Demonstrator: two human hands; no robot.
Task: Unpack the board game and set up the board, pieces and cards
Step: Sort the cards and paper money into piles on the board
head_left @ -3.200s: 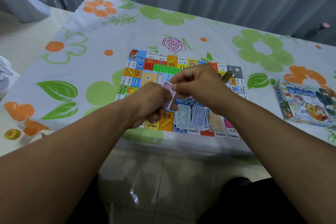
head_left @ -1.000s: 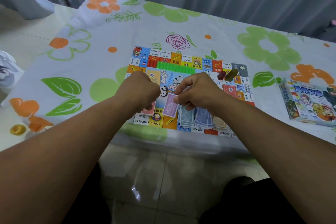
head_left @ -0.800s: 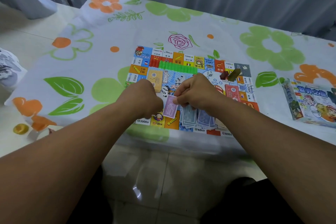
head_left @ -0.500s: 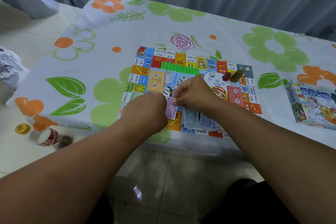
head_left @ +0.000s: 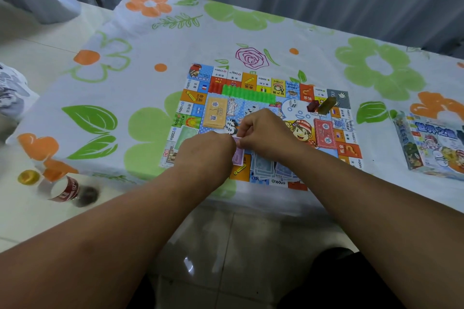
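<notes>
The colourful game board (head_left: 261, 88) lies flat on the flowered tablecloth. Both hands meet over its near edge. My left hand (head_left: 208, 153) and my right hand (head_left: 263, 133) together pinch a small stack of pink paper notes (head_left: 238, 155). Blue and grey note piles (head_left: 268, 170) lie on the board just under my right wrist. On the board sit a yellow card pile (head_left: 215, 114), a red card pile (head_left: 325, 133), a row of green houses (head_left: 247, 95), red houses (head_left: 216, 86), and dark red and olive pieces (head_left: 322, 105).
The game box (head_left: 431, 145) lies at the right on the table (head_left: 125, 83). On the floor at the left lies a red-labelled bottle (head_left: 67, 189) with a yellow cap (head_left: 28, 177) nearby. Grey curtains hang behind the table.
Both hands came down from above the board to its near edge with the pink notes. The view swung left and the bottle on the floor came into sight.
</notes>
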